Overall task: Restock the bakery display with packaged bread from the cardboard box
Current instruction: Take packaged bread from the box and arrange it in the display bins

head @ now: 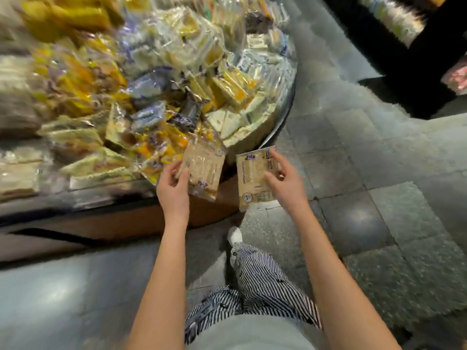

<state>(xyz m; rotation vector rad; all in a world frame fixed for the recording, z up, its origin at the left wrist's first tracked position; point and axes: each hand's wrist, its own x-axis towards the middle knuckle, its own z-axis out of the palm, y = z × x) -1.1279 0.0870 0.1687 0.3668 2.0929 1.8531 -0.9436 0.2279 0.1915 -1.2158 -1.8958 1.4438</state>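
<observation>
My left hand (173, 181) grips a clear packet of pale bread (206, 166) at the front edge of the round bakery display (283, 114). My right hand (285, 180) holds a second, similar packet of bread (252, 178) by its right side, just off the display's rim and above the floor. Both packets carry purple print. The display is heaped with many wrapped breads (156, 79) in yellow, white and purple wrappers. The cardboard box is not in view. The whole picture is smeared by motion.
The display stands on a brown wooden base (141, 221). Grey tiled floor (366, 178) spreads to the right and behind me. A dark shelf unit (409, 46) with goods stands at the upper right. My striped trouser leg and white shoe (235, 234) are below the packets.
</observation>
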